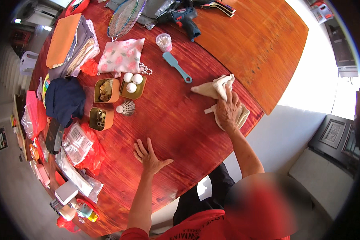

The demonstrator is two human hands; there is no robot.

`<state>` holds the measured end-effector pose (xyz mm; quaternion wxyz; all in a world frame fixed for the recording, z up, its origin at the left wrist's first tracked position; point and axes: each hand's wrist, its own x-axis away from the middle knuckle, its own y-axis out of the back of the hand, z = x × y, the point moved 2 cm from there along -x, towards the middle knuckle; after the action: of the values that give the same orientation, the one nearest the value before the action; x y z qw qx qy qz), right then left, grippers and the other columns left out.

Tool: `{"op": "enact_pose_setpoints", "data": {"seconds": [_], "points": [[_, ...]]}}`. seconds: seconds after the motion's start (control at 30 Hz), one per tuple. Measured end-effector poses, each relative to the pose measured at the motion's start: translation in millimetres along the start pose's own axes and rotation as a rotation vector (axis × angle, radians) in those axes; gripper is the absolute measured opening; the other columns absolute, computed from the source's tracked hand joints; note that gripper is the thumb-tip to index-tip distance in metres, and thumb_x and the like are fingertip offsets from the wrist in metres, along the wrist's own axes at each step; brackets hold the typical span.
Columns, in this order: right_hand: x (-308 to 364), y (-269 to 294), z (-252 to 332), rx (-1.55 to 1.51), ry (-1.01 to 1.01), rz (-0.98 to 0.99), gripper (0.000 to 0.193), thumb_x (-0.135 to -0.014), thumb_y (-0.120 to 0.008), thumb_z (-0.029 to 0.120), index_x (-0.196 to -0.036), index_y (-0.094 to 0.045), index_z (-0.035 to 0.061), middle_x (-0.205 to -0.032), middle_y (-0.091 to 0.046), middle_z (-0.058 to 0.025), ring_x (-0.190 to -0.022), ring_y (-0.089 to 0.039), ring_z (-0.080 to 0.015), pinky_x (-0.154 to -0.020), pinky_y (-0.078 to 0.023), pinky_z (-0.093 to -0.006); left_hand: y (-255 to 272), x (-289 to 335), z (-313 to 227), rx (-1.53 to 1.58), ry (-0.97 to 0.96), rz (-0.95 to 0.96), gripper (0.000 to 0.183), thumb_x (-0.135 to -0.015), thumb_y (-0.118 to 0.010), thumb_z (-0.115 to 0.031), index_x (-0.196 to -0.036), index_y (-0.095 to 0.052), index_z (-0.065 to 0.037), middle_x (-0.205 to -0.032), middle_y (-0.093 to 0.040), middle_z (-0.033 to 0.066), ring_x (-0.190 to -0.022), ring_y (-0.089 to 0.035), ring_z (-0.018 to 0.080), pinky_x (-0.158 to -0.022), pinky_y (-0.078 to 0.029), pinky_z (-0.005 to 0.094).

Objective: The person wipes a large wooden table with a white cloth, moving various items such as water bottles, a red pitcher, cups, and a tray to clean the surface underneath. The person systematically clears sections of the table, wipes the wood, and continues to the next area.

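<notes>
My right hand [227, 111] is on a crumpled cream cloth [217, 89] near the right edge of the red wooden table [168, 120]. The fingers are bent over the cloth, and its folds stick out on both sides of the hand. My left hand [150, 159] rests flat on the tabletop with fingers spread and nothing in it. Beyond the cloth, to its left, lies a light-blue flat-handled tool [177, 66], which looks like a foot file or brush. A small round tub of cotton swabs [164, 41] stands beside it.
Left of centre are a floral pouch [121, 56], white balls [131, 87] in a tray, two small boxes [104, 90] of bits and a shuttlecock [126, 108]. Folded cloths [66, 42] and plastic bags [82, 146] crowd the left side. A cordless drill [182, 20] and racket [126, 18] lie farther back.
</notes>
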<state>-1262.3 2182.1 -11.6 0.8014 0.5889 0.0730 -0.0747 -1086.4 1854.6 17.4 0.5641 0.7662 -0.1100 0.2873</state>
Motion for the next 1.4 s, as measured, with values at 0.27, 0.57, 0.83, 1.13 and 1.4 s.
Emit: {"op": "enact_pose_setpoints", "data": {"seconds": [0.27, 0.57, 0.83, 1.13, 1.4], "points": [[-126.9, -20.8, 0.8, -0.047, 0.093, -0.004, 0.029, -0.078, -0.062, 0.018, -0.105, -0.072, 0.0198, -0.144, -0.039, -0.0074, -0.128, -0.037, -0.0341, -0.102, -0.03, -0.051, 1.0, -13.3, -17.1, 0.126, 0.082, -0.269, 0.101, -0.08, -0.065, -0.062, -0.153, -0.014, -0.015, -0.157, 0.005, 0.0231, -0.143, 0.005, 0.0429, -0.11, -0.002, 0.0639], [-71.3, -4.7, -17.5, -0.242, 0.342, 0.253, 0.018, -0.077, -0.065, 0.017, -0.091, -0.076, 0.013, -0.151, -0.036, -0.0086, -0.133, -0.035, -0.0364, -0.105, -0.031, -0.0509, 65.9, -169.4, -198.7, 0.503, -0.079, -0.839, 0.054, -0.084, -0.074, -0.029, -0.123, -0.049, -0.001, -0.113, -0.052, 0.0149, -0.11, -0.047, 0.029, -0.093, -0.039, 0.0443], [-25.1, 11.1, -34.1, -0.25, 0.374, 0.337, 0.038, -0.073, -0.068, 0.019, -0.11, -0.07, 0.0122, -0.151, -0.034, -0.0059, -0.129, -0.036, -0.0324, -0.1, -0.032, -0.048, 62.1, -221.5, -215.5, 0.465, -0.009, -0.745, 0.03, -0.087, -0.06, -0.007, -0.113, -0.048, 0.003, -0.104, -0.053, 0.0193, -0.101, -0.051, 0.036, -0.087, -0.041, 0.0464], [-138.3, -29.9, 61.6, -0.174, 0.21, 0.158, 0.04, -0.084, -0.057, 0.015, -0.119, -0.066, 0.0338, -0.142, -0.037, -0.0119, -0.127, -0.036, -0.0337, -0.097, -0.031, -0.0502, 15.4, -116.5, -159.3, 0.481, 0.073, -0.688, 0.032, -0.094, -0.051, -0.005, -0.124, -0.045, 0.005, -0.107, -0.056, 0.0228, -0.095, -0.056, 0.0378, -0.082, -0.044, 0.0461], [-110.7, -54.4, 115.8, -0.135, 0.47, 0.324, 0.039, -0.082, -0.068, 0.016, -0.115, -0.068, 0.0375, -0.145, -0.031, -0.0114, -0.126, -0.036, -0.0285, -0.093, -0.038, -0.0486, 6.4, -112.8, -149.6, 0.787, 0.152, -0.691, 0.032, -0.101, -0.043, -0.015, -0.128, -0.037, 0.002, -0.102, -0.053, 0.0186, -0.088, -0.051, 0.027, -0.081, -0.043, 0.041]]}}
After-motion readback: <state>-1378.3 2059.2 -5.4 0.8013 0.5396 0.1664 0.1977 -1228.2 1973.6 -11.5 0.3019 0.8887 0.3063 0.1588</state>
